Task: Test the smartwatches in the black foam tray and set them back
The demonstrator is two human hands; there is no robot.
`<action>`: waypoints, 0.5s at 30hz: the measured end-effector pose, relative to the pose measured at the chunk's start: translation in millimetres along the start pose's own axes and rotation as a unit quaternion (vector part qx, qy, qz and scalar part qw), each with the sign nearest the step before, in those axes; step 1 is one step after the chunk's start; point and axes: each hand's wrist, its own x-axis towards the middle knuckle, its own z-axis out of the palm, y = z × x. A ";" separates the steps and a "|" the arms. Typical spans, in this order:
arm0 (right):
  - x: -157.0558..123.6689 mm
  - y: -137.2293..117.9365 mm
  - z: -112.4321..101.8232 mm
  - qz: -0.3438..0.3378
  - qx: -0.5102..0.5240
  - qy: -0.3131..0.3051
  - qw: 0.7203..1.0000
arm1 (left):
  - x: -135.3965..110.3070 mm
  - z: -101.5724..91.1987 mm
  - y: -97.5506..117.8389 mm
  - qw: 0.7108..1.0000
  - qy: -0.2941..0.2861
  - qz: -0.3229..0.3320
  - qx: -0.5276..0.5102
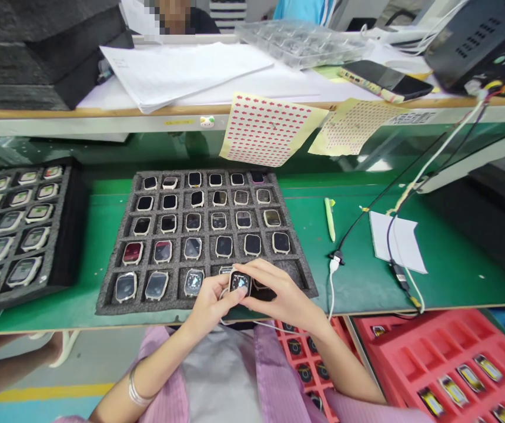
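A lit smartwatch is held up over the front edge of a grey foam tray. My left hand is closed round its left side, with the thumb on the lower part of the screen. My right hand grips the watch from the right, fingers along its top edge and thumb below. A thin white cable runs beneath my hands; whether it joins the watch is hidden. Rows of watch bodies sit in the tray's pockets, and one near my left hand has its screen lit.
A second foam tray of watches stands at left. To the right lie a green pen, cable plugs and white paper. Red foam trays are below the bench edge. Sticker sheets hang from the shelf; a person sits beyond.
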 end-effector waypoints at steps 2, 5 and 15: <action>-0.5 -0.4 -0.6 0.003 -0.005 0.001 1.000 | 0.9 0.8 -1.3 1.000 -0.005 0.006 -0.007; -0.7 -0.1 -1.2 0.003 -0.009 0.003 1.000 | 2.3 2.0 -2.8 1.000 -0.009 0.021 -0.008; -0.4 -0.8 0.0 0.008 -0.024 0.006 1.000 | 1.8 2.3 -1.8 1.000 -0.014 0.025 -0.013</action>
